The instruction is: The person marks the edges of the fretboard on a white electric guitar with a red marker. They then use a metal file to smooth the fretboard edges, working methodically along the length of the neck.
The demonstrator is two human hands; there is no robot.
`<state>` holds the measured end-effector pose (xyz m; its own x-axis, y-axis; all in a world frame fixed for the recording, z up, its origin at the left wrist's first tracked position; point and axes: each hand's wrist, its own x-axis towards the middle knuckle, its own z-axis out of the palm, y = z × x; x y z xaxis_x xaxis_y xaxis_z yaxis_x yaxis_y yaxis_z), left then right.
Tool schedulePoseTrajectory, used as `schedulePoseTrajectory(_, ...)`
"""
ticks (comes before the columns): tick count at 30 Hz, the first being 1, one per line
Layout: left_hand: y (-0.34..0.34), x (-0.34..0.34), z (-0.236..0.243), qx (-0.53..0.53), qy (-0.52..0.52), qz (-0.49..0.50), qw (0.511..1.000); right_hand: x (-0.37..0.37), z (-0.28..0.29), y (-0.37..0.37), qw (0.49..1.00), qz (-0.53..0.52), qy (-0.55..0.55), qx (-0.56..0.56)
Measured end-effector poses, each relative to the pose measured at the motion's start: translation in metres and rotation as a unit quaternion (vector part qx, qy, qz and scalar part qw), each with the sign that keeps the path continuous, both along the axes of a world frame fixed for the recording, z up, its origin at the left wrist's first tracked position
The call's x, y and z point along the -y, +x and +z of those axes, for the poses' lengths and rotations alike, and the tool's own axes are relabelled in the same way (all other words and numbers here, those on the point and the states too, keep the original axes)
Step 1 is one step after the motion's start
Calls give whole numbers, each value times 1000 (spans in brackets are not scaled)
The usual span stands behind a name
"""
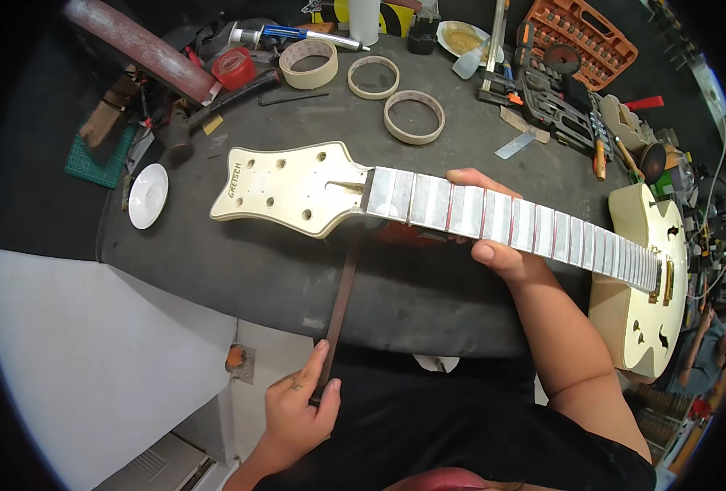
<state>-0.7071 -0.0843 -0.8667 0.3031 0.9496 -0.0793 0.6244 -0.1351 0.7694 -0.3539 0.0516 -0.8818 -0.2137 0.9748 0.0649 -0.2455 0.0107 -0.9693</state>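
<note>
A cream electric guitar (625, 335) with f-holes lies sideways across the view, its headstock (285, 184) to the left with bare tuner holes. Pale masking strips cover the fretboard (576, 241) between the frets. My right hand (506, 263) is closed round the middle of the neck from beneath, thumb on the near edge and fingertips showing over the far edge. My left hand (302, 409), low and left of centre, holds a long, flat brown bar (338, 301), index finger along it. The bar's far end runs up toward the neck beside the headstock; whether they touch is unclear.
A dark mat (273, 262) covers the bench. Along its back are tape rolls (308, 75), a hammer (181, 131), clamps and socket cases (576, 45). A white dish (148, 196) sits at left. Another person (698, 352) shows at the far right edge, beyond the guitar body.
</note>
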Motion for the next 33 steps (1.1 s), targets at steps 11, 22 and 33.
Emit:
schedulePoseTrajectory(11,0,-14,5,7,6,-12,1000,-2,-6,1,1000,12,11,-19)
schedulePoseTrajectory(22,18,4,23,-93,28,15,995,6,14,-5,1000,-13,-18,21)
schedulePoseTrajectory(33,50,70,97,-156,104,71,980,11,15,1,996,15,85,12)
